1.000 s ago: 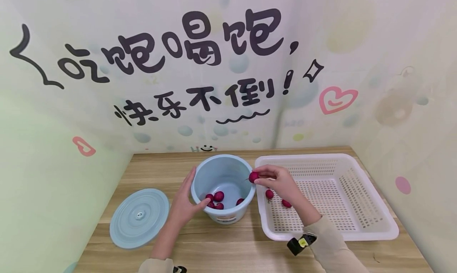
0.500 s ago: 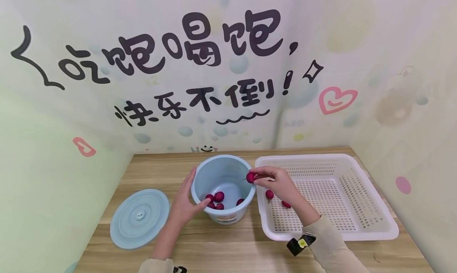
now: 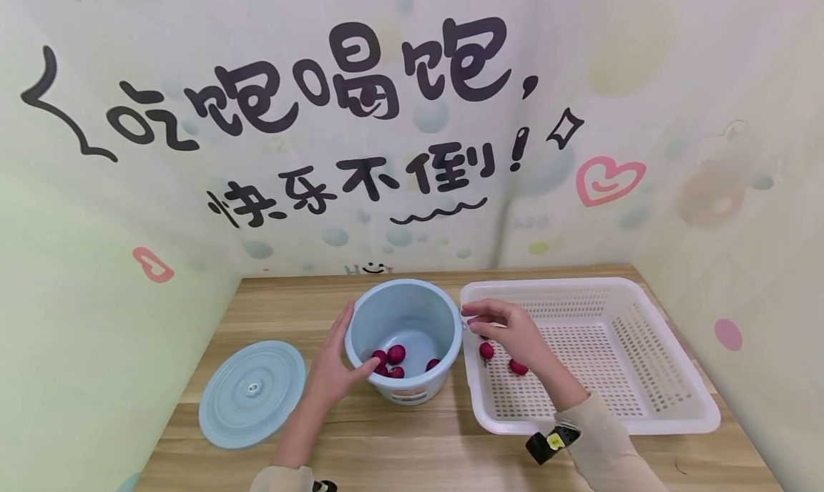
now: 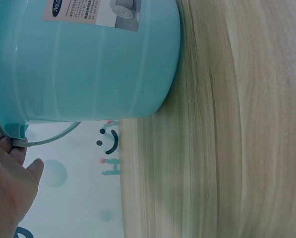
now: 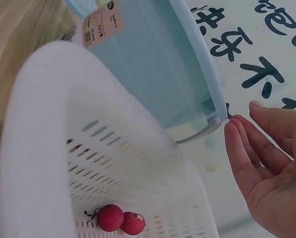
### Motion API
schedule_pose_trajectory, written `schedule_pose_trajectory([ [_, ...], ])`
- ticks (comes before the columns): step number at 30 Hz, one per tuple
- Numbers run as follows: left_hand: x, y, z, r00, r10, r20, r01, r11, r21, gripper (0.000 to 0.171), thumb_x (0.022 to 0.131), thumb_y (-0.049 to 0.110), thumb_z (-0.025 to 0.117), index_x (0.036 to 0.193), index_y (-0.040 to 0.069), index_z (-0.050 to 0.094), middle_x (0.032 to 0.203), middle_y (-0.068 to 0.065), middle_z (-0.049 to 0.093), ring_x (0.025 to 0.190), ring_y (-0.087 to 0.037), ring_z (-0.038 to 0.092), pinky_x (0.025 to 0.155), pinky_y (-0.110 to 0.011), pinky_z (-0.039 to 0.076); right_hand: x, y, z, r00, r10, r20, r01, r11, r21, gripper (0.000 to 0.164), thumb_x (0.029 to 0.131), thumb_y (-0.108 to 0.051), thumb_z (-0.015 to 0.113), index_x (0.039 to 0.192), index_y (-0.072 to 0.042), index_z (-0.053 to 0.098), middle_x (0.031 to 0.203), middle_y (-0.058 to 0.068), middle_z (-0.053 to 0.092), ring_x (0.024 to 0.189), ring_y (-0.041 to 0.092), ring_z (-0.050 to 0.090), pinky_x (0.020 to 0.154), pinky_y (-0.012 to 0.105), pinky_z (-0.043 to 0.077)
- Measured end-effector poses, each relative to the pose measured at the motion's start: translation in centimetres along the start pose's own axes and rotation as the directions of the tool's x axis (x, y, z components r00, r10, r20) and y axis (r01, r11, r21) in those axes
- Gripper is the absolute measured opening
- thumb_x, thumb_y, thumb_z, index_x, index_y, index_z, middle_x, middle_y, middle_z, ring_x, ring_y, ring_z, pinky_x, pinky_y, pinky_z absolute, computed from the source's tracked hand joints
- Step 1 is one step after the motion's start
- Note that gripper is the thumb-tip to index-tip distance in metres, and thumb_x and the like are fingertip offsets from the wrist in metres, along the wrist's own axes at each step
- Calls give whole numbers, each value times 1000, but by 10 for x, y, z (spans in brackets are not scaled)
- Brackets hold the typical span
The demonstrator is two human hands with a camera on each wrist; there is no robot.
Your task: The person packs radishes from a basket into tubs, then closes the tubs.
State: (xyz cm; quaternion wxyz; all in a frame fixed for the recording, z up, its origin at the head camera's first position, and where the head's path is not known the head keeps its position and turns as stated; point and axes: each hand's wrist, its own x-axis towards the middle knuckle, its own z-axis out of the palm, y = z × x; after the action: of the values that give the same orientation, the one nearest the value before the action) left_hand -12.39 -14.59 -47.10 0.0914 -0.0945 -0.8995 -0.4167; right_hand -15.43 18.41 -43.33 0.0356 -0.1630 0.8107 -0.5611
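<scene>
A light blue bucket [image 3: 407,388] stands mid-table with several red radishes [image 3: 395,354] in it. My left hand [image 3: 331,367] holds the bucket's left side, thumb at the near rim and fingers along the outer wall; in the left wrist view they are by the handle joint. My right hand [image 3: 508,327] hovers over the left rim of a white plastic basket [image 3: 682,420], beside the bucket. The right wrist view shows its fingers slightly bent with nothing between them. Radishes [image 5: 110,218] lie in the basket; another is partly hidden under the right hand.
A round light blue lid [image 3: 252,395] lies flat on the wooden table [image 3: 412,453], left of the bucket. Behind the table stands a printed wall [image 3: 386,120] with black lettering. The bucket and basket rims nearly touch.
My right hand has drawn back slightly rightward from the bucket's rim. It no longer holds the radish it pinched before; where that radish lies cannot be seen. The left hand stays put.
</scene>
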Motion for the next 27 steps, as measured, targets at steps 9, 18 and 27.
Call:
schedule_pose_trajectory([
  [9,1,-1,0,1000,14,-5,-14,1000,-2,99,78,42,79,159,22,26,165,-8,29,151,-35,31,114,-61,37,-9,12,-9,999,29,-17,-29,1000,5,32,92,-9,69,123,-1,68,122,20,70,105,29,71,86,18,58],
  [18,0,0,0,1000,-17,10,17,1000,-1,99,79,44,78,160,28,23,166,-5,28,151,-35,30,112,-62,38,-18,19,-18,997,43,-58,-45,998,-37,33,91,-17,72,121,-4,70,117,16,73,102,21,71,86,16,55],
  [27,0,0,0,1000,-4,5,4,1000,-6,99,78,39,79,159,22,25,165,-6,28,151,-36,30,114,-62,37,-25,29,-24,996,61,-66,-65,996,-65,33,93,-16,69,123,-1,67,120,20,71,103,19,70,85,17,55],
])
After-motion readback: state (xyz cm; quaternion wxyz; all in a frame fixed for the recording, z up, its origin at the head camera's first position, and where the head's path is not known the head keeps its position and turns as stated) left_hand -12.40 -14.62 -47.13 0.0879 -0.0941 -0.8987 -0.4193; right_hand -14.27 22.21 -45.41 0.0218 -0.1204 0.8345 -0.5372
